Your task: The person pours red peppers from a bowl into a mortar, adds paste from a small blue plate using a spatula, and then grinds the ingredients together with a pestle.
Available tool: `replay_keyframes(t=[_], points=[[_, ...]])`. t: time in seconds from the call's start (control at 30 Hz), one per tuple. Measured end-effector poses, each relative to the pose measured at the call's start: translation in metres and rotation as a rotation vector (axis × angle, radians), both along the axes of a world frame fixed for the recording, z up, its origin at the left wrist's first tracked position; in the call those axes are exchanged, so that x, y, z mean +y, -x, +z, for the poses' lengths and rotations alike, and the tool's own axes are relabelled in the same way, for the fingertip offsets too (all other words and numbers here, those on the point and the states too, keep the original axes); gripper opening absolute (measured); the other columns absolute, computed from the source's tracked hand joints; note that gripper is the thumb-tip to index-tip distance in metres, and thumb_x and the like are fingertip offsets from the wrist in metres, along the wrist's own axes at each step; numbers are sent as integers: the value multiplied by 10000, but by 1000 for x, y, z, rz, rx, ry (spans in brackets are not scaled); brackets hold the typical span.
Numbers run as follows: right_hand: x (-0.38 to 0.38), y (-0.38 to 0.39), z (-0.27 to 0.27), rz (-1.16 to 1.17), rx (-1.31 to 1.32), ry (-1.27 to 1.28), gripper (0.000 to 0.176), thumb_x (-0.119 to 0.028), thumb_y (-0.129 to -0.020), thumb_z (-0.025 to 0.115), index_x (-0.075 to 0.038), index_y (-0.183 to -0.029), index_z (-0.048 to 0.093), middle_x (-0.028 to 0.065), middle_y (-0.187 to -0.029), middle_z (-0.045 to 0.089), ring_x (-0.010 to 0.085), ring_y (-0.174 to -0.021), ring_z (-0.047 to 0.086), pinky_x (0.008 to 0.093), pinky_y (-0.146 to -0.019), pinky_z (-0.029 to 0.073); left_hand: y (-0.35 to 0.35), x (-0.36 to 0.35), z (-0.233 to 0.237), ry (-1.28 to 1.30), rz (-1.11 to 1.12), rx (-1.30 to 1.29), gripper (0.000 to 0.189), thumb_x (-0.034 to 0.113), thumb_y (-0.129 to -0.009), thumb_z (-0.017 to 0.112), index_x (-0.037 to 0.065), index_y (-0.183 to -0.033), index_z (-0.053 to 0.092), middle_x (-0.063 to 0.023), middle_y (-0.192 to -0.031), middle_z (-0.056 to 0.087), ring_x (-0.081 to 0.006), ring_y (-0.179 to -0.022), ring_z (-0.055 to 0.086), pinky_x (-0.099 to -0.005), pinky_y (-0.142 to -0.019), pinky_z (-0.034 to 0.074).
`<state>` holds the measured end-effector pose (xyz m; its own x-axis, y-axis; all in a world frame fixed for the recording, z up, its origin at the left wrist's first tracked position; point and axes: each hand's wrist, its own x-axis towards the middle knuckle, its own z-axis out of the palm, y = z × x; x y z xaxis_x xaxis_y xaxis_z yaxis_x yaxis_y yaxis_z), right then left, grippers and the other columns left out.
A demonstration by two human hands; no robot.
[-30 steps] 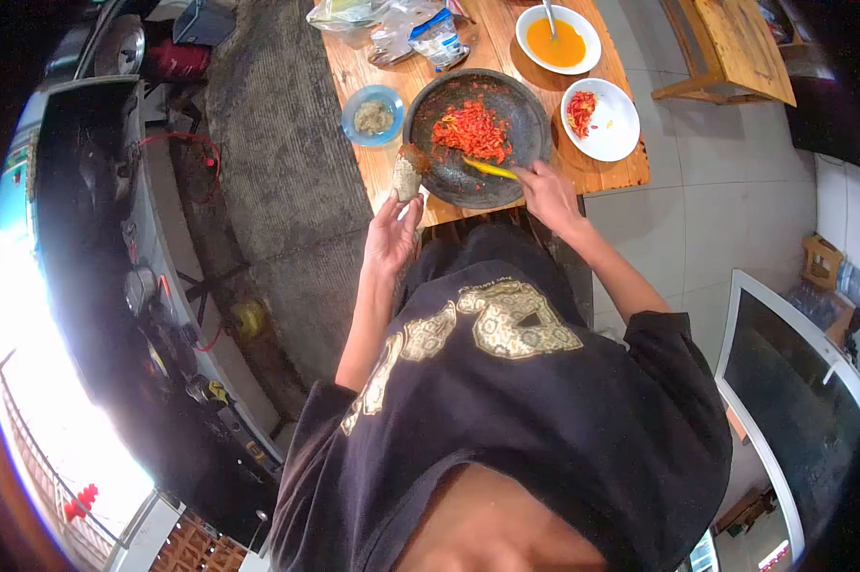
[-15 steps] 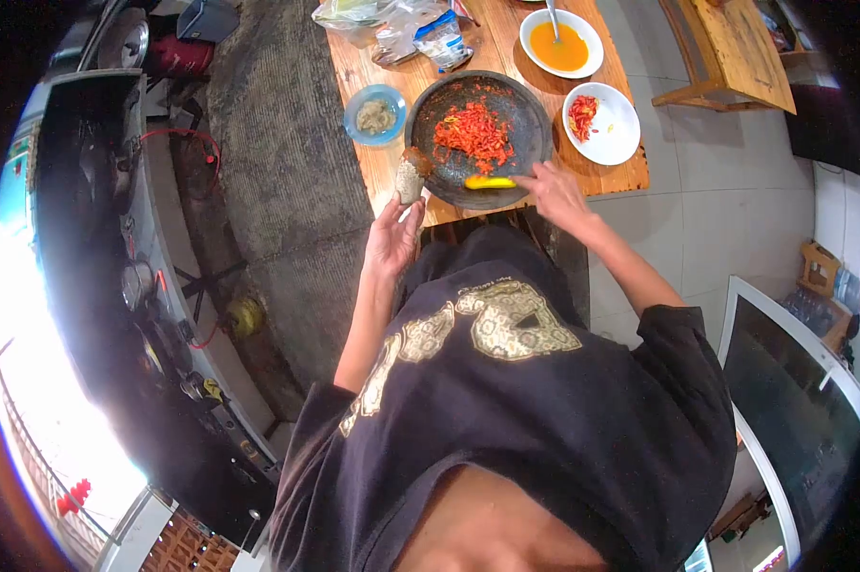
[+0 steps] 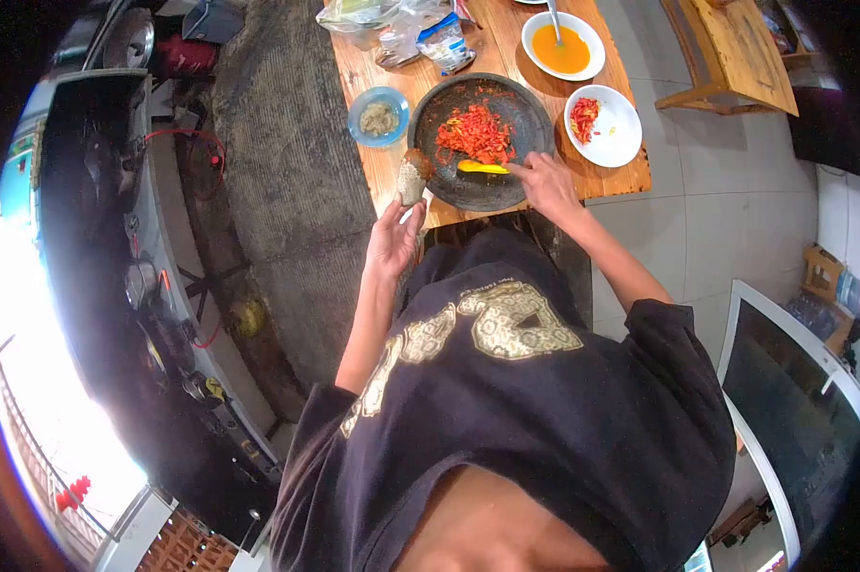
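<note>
A round dark stone mortar [image 3: 468, 194] sits at the table's near edge with chopped red chili [image 3: 475, 133] in it. My right hand [image 3: 547, 186] is closed on a yellow spoon [image 3: 482, 167], whose head lies against the near side of the chili. At the mortar's left rim, my left hand [image 3: 394, 236] grips the lower end of a stone pestle [image 3: 410, 183]; its upper end is stained reddish-brown. Left of the mortar stands a blue dish [image 3: 361, 121] with a pale greyish food in it.
On the wooden table [image 3: 506, 40] are a white bowl of orange liquid [image 3: 560, 52] with a spoon, a white bowl with red chili pieces [image 3: 617, 143], and plastic bags [image 3: 392, 21] with a blue-white packet [image 3: 445, 46]. A wooden bench [image 3: 735, 57] stands at the right.
My right hand and the yellow spoon have moved slightly away from me and left, up to the chili's near edge. My left hand still holds the pestle in about the same place.
</note>
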<state>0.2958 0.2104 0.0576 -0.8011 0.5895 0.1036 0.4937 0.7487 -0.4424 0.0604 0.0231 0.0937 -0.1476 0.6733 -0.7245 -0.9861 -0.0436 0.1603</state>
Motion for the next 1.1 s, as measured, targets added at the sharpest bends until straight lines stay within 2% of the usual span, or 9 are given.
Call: replay_keyframes(t=[0.13,0.23,0.27,0.4,0.53,0.67,0.8,1.03,1.1], points=[[-21,-1,-3,192,-41,39,336,-60,-779,551,-159,-1066,696,98,-789,529,268,-816,572,388,-656,521,-2,1,-2,10,-10,6,373,132,-885,631,-127,-1083,450,-241,-1038,537,-273,-965,601,-245,-829,577],[-5,6,-10,7,46,-100,321,-70,-779,555,-153,-1055,697,95,-783,528,263,-807,571,390,-629,516,-3,1,-3,6,-12,1,367,129,-887,626,-123,-1089,453,-237,-1048,538,-277,-972,599,-247,-831,577],[-1,2,-7,-31,-24,-77,313,-63,-791,545,-148,-1051,698,95,-781,527,262,-798,569,385,-614,508,-3,0,-3,8,-10,1,364,129,-889,624,-122,-1090,454,-236,-1052,539,-279,-975,598,-248,-833,576],[-16,-1,10,161,10,24,326,-58,-806,535,-167,-1067,695,92,-757,517,253,-783,566,388,-587,498,-3,1,-5,6,-23,0,360,128,-893,617,-118,-1101,457,-233,-1070,542,-284,-984,596,-251,-837,573],[-3,-12,2,-14,-59,-18,313,-50,-799,546,-160,-1047,703,90,-802,549,260,-808,574,397,-627,500,-3,1,-6,2,-18,9,361,124,-894,614,-118,-1111,457,-235,-1074,544,-289,-994,593,-251,-838,573],[7,-28,19,183,-43,20,322,-45,-793,544,-169,-1044,703,82,-779,524,262,-764,554,383,-636,486,-4,2,-5,6,-18,-1,362,122,-896,609,-123,-1113,453,-241,-1074,543,-293,-1000,590,-251,-839,573],[26,-33,10,105,-67,-76,321,-64,-794,550,-187,-1047,703,75,-776,498,251,-774,536,385,-619,478,-4,4,-8,7,-14,-7,361,121,-900,603,-130,-1109,448,-248,-1077,540,-295,-1004,589,-252,-845,572],[32,-38,11,271,-48,-41,343,-46,-733,606,-133,-1051,700,75,-769,502,254,-759,535,379,-648,476,-8,6,-2,1,-32,6,372,122,-896,612,-134,-1107,444,-259,-1077,539,-285,-1002,589,-254,-845,572],[46,-36,10,164,-70,-57,337,-49,-725,612,-133,-1038,705,76,-768,506,254,-767,539,378,-649,477,-9,7,-3,8,-27,8,372,123,-896,613,-136,-1104,446,-262,-1078,538,-284,-997,591,-253,-842,572]])
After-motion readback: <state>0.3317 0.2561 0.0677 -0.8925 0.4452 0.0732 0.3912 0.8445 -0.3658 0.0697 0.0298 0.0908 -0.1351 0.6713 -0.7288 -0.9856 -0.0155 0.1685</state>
